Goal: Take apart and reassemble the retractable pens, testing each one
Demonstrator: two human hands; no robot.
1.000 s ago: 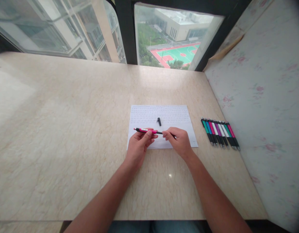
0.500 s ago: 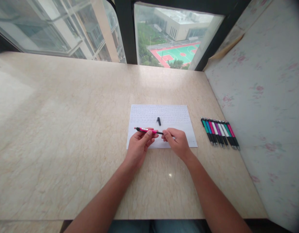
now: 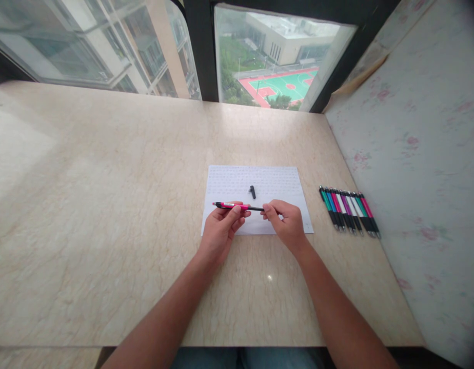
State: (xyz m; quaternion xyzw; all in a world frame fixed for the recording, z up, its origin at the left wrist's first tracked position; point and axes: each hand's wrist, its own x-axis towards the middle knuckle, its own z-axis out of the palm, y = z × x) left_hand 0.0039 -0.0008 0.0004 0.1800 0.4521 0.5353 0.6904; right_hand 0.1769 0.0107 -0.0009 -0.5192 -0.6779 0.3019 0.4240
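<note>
My left hand (image 3: 221,228) pinches the pink barrel of a pen (image 3: 231,206), held level above a sheet of written paper (image 3: 256,179). A thin black refill (image 3: 257,208) sticks out of the barrel's right end, and my right hand (image 3: 285,221) is pinched on it. A small black pen piece (image 3: 253,192) lies on the paper just beyond my fingers.
A row of several coloured pens (image 3: 349,210) lies on the marble tabletop (image 3: 106,205) to the right of the paper, close to the floral-papered wall (image 3: 414,154). Windows (image 3: 275,56) run along the table's far edge.
My right hand has drawn slightly to the right, and more of the black refill shows between my two hands. The left hand has hardly moved.
</note>
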